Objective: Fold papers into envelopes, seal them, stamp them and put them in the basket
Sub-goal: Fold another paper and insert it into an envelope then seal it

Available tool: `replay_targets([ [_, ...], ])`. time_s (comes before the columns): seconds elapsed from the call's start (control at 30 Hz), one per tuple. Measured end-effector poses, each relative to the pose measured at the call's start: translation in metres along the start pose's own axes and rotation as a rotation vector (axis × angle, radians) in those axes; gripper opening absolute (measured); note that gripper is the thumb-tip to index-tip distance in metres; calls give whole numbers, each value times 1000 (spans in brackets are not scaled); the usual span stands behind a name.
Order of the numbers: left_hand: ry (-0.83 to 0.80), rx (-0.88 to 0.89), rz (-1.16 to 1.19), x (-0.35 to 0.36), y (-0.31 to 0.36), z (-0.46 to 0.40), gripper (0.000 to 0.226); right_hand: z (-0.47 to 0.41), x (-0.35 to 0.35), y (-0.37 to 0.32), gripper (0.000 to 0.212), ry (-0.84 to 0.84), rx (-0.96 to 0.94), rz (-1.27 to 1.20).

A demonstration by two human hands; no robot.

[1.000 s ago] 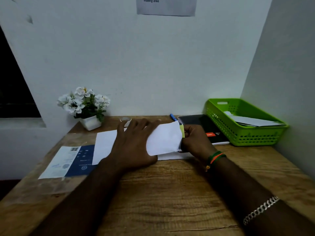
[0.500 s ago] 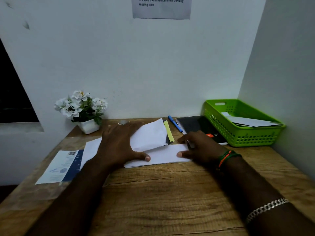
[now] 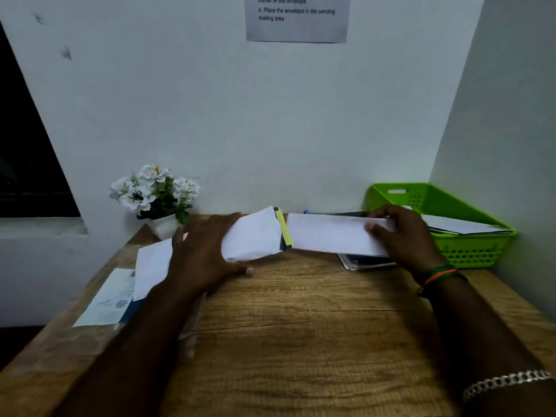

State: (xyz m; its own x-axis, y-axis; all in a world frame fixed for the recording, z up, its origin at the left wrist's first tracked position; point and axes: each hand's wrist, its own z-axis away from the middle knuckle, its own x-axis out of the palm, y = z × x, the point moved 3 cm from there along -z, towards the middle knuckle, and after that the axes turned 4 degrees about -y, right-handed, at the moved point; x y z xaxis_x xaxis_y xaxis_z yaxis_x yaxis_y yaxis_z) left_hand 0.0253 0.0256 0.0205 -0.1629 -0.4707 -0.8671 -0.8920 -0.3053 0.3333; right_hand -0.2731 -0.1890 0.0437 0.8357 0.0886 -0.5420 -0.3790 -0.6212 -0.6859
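Closest to me I see bare wooden desk (image 3: 301, 341) with a long crack in the grain, and both forearms reaching across it; the right one wears a silver chain bracelet (image 3: 505, 382) and, further up at the wrist, green and orange bands (image 3: 437, 273).

My left hand (image 3: 204, 254) lies palm down, fingers (image 3: 210, 224) spread wide, pressing a curled white sheet (image 3: 255, 236) against the desk, thumb out along the wood. More white paper (image 3: 152, 263) pokes out under that hand to the left, overlapping a printed leaflet (image 3: 105, 299) with a blue panel near the desk's left edge.

My right hand (image 3: 403, 236) grips the right end of a folded white paper (image 3: 328, 233), a long strip held off the desk, thumb on the near face and fingers curled over the top edge. Its left end nearly meets the curled sheet, where I see a yellow and dark strip (image 3: 284, 231); I cannot tell what that is. Beneath the strip a dark notebook (image 3: 364, 261) sticks out.

Past my right hand sits the green basket (image 3: 469, 251), against the side wall, with white papers (image 3: 457, 225) already inside. At the back left a small white pot of white flowers (image 3: 153, 192) stands at the wall. High on the wall hangs a printed notice (image 3: 298, 19).
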Motion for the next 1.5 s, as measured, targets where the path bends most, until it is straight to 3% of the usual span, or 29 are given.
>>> replay_targets([
  [0.07,-6,-25,-5,2,-3,0,112,-2,-8,6,9,108,5,-64],
  [0.2,-13,-37,-23,4,-6,-1,111,-4,-9,4,5,143,-45,-192],
  [0.57,-27,-28,-22,0,0,-1,113,-4,-3,4,5,65,-108,-205],
  [1.07,-33,4,-23,-1,-1,-1,118,-4,-11,7,10,87,-84,-205],
  [1.33,-3,89,-25,6,17,6,109,1,-3,-6,19,-45,-109,-195],
  [1.5,-120,130,-78,20,37,7,109,11,29,-17,14,-119,-118,-192],
])
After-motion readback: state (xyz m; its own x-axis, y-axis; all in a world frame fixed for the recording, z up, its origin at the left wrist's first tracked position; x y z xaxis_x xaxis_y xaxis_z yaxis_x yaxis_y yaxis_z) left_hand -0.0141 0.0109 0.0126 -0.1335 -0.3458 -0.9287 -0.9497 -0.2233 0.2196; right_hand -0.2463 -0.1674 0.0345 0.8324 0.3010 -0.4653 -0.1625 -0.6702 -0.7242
